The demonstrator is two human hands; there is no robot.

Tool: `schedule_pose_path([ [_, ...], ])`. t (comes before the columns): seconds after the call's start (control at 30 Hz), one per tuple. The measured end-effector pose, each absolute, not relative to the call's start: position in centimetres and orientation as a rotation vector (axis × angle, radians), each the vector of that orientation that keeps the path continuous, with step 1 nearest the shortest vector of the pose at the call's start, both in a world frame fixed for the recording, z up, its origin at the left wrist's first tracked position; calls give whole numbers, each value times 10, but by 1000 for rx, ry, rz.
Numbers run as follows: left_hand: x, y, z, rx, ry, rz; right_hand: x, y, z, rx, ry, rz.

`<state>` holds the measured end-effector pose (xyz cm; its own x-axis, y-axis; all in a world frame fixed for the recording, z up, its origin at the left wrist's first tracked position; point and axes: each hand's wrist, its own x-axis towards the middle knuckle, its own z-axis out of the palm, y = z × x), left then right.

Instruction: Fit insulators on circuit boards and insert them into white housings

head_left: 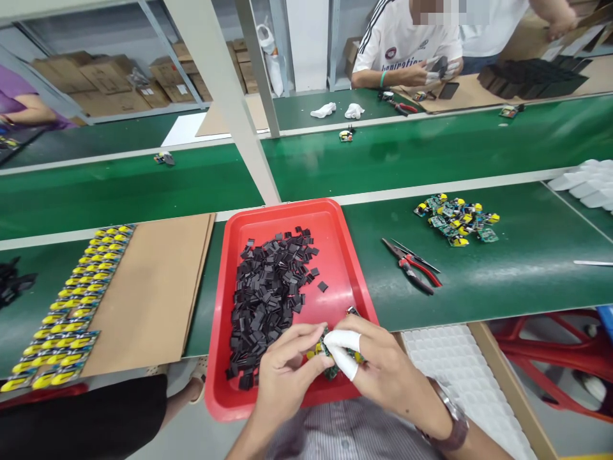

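Green circuit board (324, 345) with yellow parts (311, 353), pinched between two hands over a red tray (352, 271).
In the head view, the left hand (287, 367) grips one side between fingers and thumb, while the right hand (385, 354), two fingers in white covers (343, 340), closes on the other, near the black pieces (265, 287). The board looks light and stiff, probably fragile around its raised parts, so its edges seem the safest hold. Small and crowded with components, it is mostly hidden by the fingers.
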<state>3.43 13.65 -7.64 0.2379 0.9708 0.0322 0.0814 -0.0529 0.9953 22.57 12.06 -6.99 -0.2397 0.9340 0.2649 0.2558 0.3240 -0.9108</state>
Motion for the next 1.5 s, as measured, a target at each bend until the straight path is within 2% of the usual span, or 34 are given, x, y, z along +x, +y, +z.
schedule_pose_path([
  [0.47,33,137,-83,1693,1092,1005,227,128,-88,-1123,-1142,1379],
  [0.67,37,136,-83,1802,1070,1081,225,126,-81,-1111,-1415,1029],
  [0.8,40,135,-81,1847,1036,1122,226,129,-83,-1099,-1399,1131],
  [0.93,41,133,-81,1828,1121,1067,226,127,-91,-1107,-1421,1085],
  [1.17,39,131,-82,1336,1088,950,225,120,-95,-1060,-1208,1296],
  [1.5,32,132,-76,1311,1033,941,234,120,-78,-994,-1721,1020],
])
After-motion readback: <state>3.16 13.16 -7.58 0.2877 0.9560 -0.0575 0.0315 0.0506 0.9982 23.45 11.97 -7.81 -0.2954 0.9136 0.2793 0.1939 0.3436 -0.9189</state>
